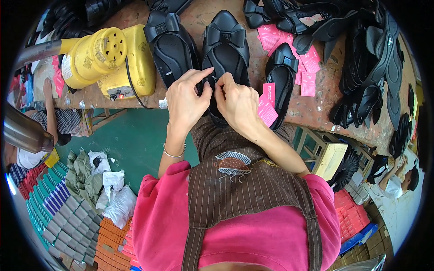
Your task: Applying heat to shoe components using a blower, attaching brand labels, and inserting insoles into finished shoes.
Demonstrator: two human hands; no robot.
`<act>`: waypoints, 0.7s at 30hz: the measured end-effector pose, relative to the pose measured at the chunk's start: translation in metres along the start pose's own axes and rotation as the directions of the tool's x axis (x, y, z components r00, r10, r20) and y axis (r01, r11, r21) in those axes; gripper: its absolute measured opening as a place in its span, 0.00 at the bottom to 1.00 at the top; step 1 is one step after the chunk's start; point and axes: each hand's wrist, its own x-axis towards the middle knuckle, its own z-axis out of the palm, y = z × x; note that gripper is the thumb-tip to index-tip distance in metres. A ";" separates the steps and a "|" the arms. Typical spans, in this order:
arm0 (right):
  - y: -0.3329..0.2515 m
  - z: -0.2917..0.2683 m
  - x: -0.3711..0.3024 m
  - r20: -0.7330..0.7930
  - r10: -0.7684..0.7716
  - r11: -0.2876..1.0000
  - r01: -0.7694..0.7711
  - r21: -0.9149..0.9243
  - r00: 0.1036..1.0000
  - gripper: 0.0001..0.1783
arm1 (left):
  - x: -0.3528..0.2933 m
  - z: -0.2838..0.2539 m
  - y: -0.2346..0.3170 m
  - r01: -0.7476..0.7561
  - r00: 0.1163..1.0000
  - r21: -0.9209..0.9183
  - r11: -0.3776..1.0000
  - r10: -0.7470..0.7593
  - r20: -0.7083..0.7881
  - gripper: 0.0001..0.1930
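Black and bow-topped, the shoe is lying at 12 o'clock from the middle of the view, on the worn counter, its pointed toe facing away from the person. The left hand is reaching in at 11 o'clock, its forearm rising from 8 o'clock with a bracelet circling the wrist. Its index finger is stretching toward the shoe and its thumb is bending below; whether it is gripping anything I cannot tell. The right hand is coming in at 1 o'clock, its forearm slanting up from 4 o'clock, knuckles upward, and it is pinching the rear part of the shoe between thumb and curled fingers. Both hands' tips are nearly meeting there.

A matching shoe is sitting just beside it at 11 o'clock, while another shoe is lying at 2 o'clock with pink tags scattering near it. A yellow machine is standing at 10 o'clock.

At 8 o'clock, grey boxes are forming rows, with orange boxes stacking nearer 7; red boxes are piling at 4. White bags are bulging at 8, their contents hiding from view.
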 end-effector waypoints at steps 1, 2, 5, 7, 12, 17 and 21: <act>0.000 0.000 0.000 -0.003 0.009 1.000 -0.009 0.005 1.000 0.06 | 0.000 0.001 0.000 -0.004 1.000 -0.005 1.000 0.004 -0.005 0.15; 0.000 0.000 0.001 -0.002 0.009 1.000 -0.009 0.005 1.000 0.06 | 0.000 0.001 -0.001 -0.007 1.000 -0.010 1.000 0.007 -0.010 0.15; -0.001 0.000 0.001 0.011 0.023 1.000 -0.023 0.002 1.000 0.06 | 0.000 0.001 0.000 -0.006 1.000 -0.009 1.000 0.006 -0.018 0.15; -0.002 0.000 0.001 0.002 0.024 1.000 -0.024 0.012 1.000 0.06 | 0.000 0.002 -0.001 -0.006 1.000 -0.010 1.000 0.006 -0.021 0.15; -0.001 -0.004 0.001 0.036 0.019 1.000 -0.020 0.018 0.999 0.05 | 0.000 0.002 -0.002 -0.012 0.999 -0.009 1.000 0.012 -0.030 0.15; -0.001 -0.003 0.001 0.021 0.021 0.999 -0.021 0.027 1.000 0.05 | -0.001 0.001 -0.001 0.002 0.999 -0.010 1.000 -0.002 -0.034 0.15; 0.001 -0.004 0.000 0.007 0.009 0.998 -0.010 0.070 1.000 0.05 | -0.001 0.001 -0.001 0.001 1.000 -0.009 1.000 -0.002 -0.029 0.15</act>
